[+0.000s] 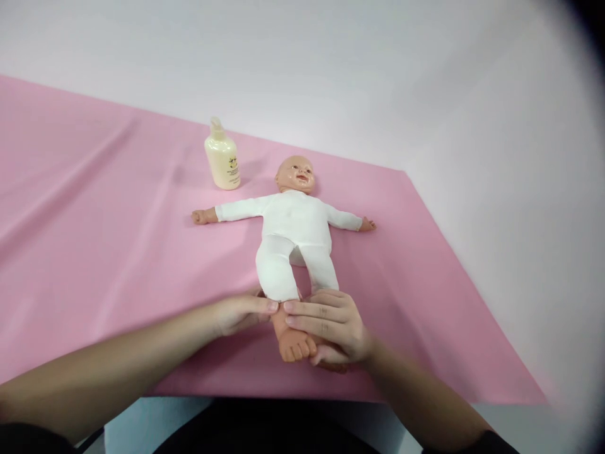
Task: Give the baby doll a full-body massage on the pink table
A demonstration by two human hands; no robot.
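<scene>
A baby doll (297,217) with a white cloth body lies on its back, arms spread and feet towards me. My left hand (243,312) grips the ankle of the doll's foot on the left side, thumb on top and the other fingers hidden beneath. Over the same foot (293,343) lie the fingers of my right hand (333,321), bent around its side. The doll's other foot is mostly covered by my right hand, with only the toes showing below it.
A pump bottle (223,161) of pale yellow liquid stands upright left of the doll's head. Beneath everything a pink cloth (118,252) covers the table, with creases at the left. Its near edge runs just below the doll's feet. A pale wall (283,69) rises behind.
</scene>
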